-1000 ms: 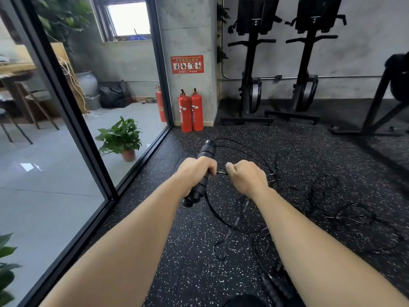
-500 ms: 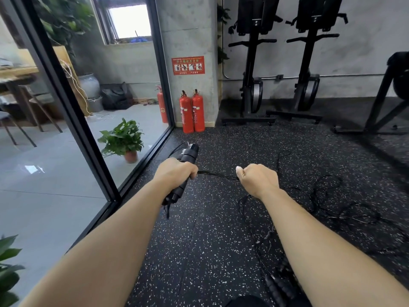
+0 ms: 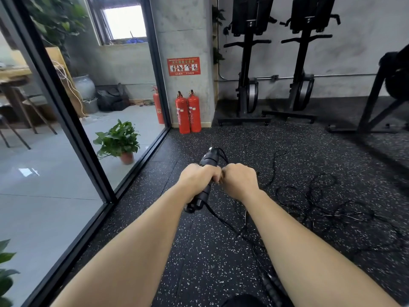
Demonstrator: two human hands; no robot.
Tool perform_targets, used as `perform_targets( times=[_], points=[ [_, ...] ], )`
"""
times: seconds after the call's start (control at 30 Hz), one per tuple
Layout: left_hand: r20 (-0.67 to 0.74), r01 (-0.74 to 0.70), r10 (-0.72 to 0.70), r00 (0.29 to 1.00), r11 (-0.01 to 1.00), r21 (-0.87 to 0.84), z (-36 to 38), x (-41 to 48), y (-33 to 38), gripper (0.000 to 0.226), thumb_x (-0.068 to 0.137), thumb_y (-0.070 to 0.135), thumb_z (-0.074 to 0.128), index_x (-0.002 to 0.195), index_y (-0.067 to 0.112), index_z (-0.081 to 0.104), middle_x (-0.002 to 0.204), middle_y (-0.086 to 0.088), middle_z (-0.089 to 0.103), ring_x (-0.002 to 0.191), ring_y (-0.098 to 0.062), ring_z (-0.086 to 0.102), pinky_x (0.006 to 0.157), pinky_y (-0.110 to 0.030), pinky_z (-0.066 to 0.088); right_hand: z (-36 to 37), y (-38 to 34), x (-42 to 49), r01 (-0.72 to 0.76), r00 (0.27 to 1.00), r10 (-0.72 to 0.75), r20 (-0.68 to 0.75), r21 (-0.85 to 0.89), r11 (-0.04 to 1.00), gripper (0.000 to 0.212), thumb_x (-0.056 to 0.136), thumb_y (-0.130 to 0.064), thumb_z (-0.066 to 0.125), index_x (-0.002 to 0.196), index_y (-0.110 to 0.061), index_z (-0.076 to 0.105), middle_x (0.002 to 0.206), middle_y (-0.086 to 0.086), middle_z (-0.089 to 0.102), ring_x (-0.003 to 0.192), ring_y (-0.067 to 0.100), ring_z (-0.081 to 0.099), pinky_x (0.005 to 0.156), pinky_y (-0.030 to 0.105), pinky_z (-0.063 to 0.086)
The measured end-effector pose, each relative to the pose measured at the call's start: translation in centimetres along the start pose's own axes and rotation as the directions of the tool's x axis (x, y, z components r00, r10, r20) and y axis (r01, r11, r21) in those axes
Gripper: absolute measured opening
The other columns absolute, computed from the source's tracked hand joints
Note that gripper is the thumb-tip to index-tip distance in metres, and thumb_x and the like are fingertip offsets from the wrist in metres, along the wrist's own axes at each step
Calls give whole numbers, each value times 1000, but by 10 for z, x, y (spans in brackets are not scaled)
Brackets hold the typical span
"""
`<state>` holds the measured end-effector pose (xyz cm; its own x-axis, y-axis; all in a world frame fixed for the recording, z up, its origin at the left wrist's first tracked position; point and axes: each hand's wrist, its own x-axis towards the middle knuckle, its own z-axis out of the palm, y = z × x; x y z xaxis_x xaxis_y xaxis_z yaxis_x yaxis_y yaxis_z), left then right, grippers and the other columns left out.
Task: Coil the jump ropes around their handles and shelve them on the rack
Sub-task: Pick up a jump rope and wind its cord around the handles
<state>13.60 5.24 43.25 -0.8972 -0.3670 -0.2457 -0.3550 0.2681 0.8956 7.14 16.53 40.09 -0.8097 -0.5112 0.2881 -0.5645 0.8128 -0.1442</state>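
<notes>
Left hand (image 3: 199, 181) was wrapped tight round the black handle (image 3: 209, 157), held tilted above the speckled floor (image 3: 199, 262). Right hand (image 3: 240, 182) was fisted, knuckles touching the left; couldn't tell whether it pinched anything. Cord (image 3: 223, 222) trailed from the handle's lower end to the floor. Rope tangle (image 3: 321, 207) lay on the floor at right, 2 red extinguishers (image 3: 188, 114) stood by the pillar
</notes>
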Motion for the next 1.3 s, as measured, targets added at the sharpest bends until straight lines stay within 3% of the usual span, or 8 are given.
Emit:
perform_targets(
  times=[0.1,0.23,0.33,0.5,0.7,1.07,1.2,1.3],
  points=[
    [-25,-15,17,1000,996,92,-3,-3,1,9,58,22,65,63,15,67,73,-5,63,62,-22,52,57,-27,45,6,7,-2,0,1000,1,-18,13,1000,57,102,-48,26,78,-14,65,89,9,70,87,32,65,65,32,38],
    [-53,-16,26,998,983,181,-13,0,-2,27,58,25,66,80,10,65,79,-7,66,63,-22,56,58,-28,48,9,20,-1,-17,999,16,35,15,1000,66,99,-58,17,56,-18,47,70,2,61,82,26,64,61,30,35],
    [-39,-25,35,999,971,239,-20,-1,-2,40,46,32,62,79,10,66,78,-6,67,63,-22,57,58,-27,47,12,27,-1,15,998,-14,65,-3,1000,67,99,-58,16,53,-19,45,66,2,61,76,28,59,81,35,40],
    [-94,-26,60,994,944,330,-34,5,-10,17,64,23,70,75,11,64,75,-4,63,63,-19,54,51,-24,39,13,45,-3,-42,989,48,139,-44,998,70,99,-58,14,53,-17,45,55,-4,47,65,24,50,97,38,35],
    [-131,3,48,990,933,360,-39,7,-17,21,66,25,71,80,12,63,75,-3,63,63,-18,56,52,-24,40,0,29,3,-52,998,52,-19,3,999,67,100,-57,24,50,-16,42,51,-2,46,60,23,53,53,30,32],
    [232,115,-42,972,944,-310,1,-6,-5,11,75,8,52,85,10,56,72,-10,59,49,-18,53,46,-20,44,-14,-5,-1,-32,999,30,-27,-49,998,49,103,-40,28,99,-11,67,107,10,68,104,30,62,78,33,44],
    [115,83,-55,992,963,-256,7,-5,-11,22,61,15,60,81,5,57,68,-8,55,51,-19,47,53,-24,41,-14,-3,-3,12,997,-1,-81,131,991,50,104,-34,29,77,-9,63,92,13,70,93,33,62,85,37,38],
    [47,84,-76,996,975,-204,1,-2,-16,50,48,22,63,94,5,56,80,-11,55,59,-23,49,57,-28,44,-29,10,-1,-109,947,251,-200,536,837,48,102,-29,31,91,-2,69,97,13,69,94,31,61,87,38,44]
  ],
)
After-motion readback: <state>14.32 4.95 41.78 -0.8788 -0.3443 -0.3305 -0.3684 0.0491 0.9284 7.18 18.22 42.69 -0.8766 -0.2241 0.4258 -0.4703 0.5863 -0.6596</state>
